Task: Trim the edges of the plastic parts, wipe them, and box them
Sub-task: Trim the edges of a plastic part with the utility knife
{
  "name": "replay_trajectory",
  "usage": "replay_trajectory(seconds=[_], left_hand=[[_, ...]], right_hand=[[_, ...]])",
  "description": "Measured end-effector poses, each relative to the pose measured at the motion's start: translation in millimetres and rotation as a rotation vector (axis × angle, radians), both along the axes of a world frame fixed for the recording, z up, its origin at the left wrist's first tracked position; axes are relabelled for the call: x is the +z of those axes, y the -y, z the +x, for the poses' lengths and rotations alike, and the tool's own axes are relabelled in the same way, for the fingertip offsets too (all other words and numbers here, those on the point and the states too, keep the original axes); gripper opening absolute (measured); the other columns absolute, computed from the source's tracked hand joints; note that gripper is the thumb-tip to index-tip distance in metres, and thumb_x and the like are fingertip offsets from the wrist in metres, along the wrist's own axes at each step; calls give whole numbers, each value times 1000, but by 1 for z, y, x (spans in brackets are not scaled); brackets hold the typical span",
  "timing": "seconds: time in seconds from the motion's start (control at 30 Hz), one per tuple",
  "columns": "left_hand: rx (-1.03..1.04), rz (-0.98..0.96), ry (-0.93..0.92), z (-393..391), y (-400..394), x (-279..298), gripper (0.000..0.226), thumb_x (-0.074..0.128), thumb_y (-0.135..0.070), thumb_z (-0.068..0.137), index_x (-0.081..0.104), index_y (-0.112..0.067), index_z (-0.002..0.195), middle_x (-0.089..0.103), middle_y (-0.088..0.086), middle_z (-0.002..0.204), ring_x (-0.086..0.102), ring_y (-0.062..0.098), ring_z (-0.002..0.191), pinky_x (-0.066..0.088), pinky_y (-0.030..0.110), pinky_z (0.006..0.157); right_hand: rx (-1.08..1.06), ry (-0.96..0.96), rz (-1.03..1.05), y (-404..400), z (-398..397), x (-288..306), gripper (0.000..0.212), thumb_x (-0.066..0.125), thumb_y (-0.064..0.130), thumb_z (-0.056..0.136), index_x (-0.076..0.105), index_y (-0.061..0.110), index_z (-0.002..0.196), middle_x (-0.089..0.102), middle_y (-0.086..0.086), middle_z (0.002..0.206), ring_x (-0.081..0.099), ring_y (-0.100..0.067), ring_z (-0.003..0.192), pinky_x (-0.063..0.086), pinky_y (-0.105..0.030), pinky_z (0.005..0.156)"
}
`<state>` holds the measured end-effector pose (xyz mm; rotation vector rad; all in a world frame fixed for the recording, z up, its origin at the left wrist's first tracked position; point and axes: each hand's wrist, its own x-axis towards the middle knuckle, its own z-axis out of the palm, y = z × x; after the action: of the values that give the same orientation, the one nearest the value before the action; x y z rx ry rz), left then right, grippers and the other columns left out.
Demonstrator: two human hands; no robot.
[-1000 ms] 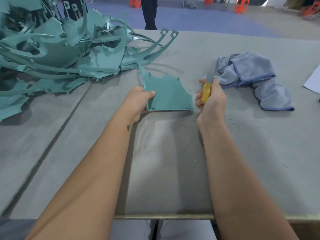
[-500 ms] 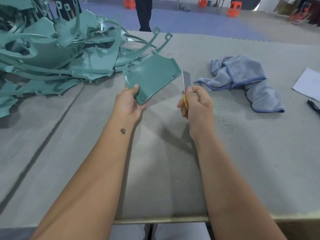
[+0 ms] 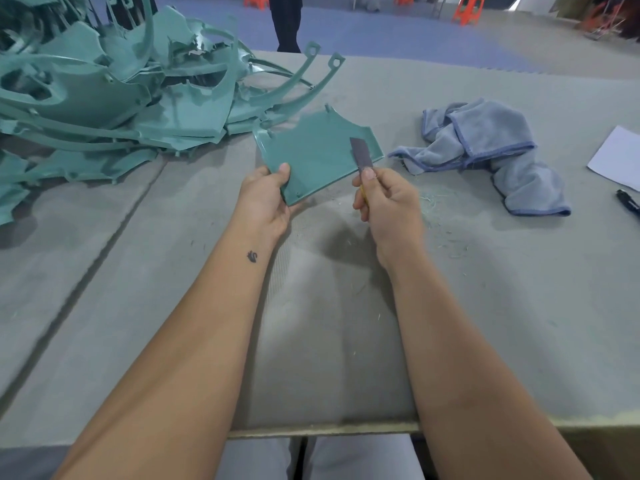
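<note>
A flat teal plastic part (image 3: 313,157) is held just above the grey table, tilted slightly. My left hand (image 3: 265,199) grips its near left corner, thumb on top. My right hand (image 3: 384,202) grips a yellow-handled knife (image 3: 361,157), whose grey blade points up and lies against the part's right edge. A crumpled blue-grey cloth (image 3: 485,150) lies to the right of the part. No box is in view.
A big heap of teal plastic parts (image 3: 114,98) fills the far left of the table (image 3: 173,271). White paper (image 3: 618,157) and a black pen (image 3: 628,202) lie at the right edge. Plastic shavings (image 3: 433,202) are scattered near my right hand. A person's legs (image 3: 285,22) stand beyond the table.
My left hand has turned the part from lying flat on the table to raised, then tilted it flatter. My right hand has brought the knife blade from beside the part onto its right edge.
</note>
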<state>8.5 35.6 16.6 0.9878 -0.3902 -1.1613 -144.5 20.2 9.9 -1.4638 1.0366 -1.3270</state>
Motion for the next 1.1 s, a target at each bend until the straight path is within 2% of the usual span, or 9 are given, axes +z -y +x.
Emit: replay_trajectory(seconds=[0.17,0.33,0.43,0.53,0.63,0.83,1.0,1.1], left_hand=[[-15,-15,-21,-8,2,2,21,38,-6,103,57,-15,96,70,8,88,70,22,69,56,35,44],[-22,1,-16,-5,0,1,21,39,-8,103,57,-17,98,70,4,92,71,19,70,56,32,49],[-20,-4,-43,-5,0,1,21,40,-7,103,58,-16,98,70,5,92,71,19,70,57,32,47],[-9,-9,-86,-5,0,0,21,40,-5,103,58,-14,99,71,6,93,71,21,74,57,33,48],[-4,-23,-113,-5,0,0,24,39,-5,103,59,-16,97,73,4,85,72,20,70,57,32,48],[7,-29,-114,-4,2,1,23,39,-6,103,59,-16,96,74,0,71,72,17,63,59,34,51],[4,-36,-88,-6,3,0,24,38,-8,103,57,-20,95,74,-1,74,71,18,68,56,32,49],[1,-51,-138,-4,3,0,24,37,-7,104,58,-19,97,74,0,77,72,18,70,57,29,49]], right_hand=[[100,-220,-83,-3,7,-4,29,54,16,96,59,22,69,50,5,53,40,-8,48,36,-17,48],[-81,57,-37,2,-2,-2,29,50,21,98,60,22,72,51,4,53,37,-11,47,34,-24,49],[-132,18,-12,4,-2,-6,30,49,23,98,58,23,70,49,4,52,40,-11,51,35,-28,55],[-131,14,-2,5,-1,-7,31,49,23,98,57,23,68,46,4,51,39,-12,53,34,-27,55],[-116,7,8,5,-1,-6,32,49,22,99,57,23,68,44,5,51,38,-12,52,34,-26,55],[-43,8,21,4,-3,-4,31,49,20,100,58,20,70,47,0,54,38,-12,49,33,-22,46],[72,-138,-55,0,2,-5,30,50,16,99,58,21,70,48,0,54,37,-10,47,33,-25,49],[42,35,-27,0,-2,-2,29,49,16,99,59,19,71,49,1,54,37,-11,45,33,-22,46]])
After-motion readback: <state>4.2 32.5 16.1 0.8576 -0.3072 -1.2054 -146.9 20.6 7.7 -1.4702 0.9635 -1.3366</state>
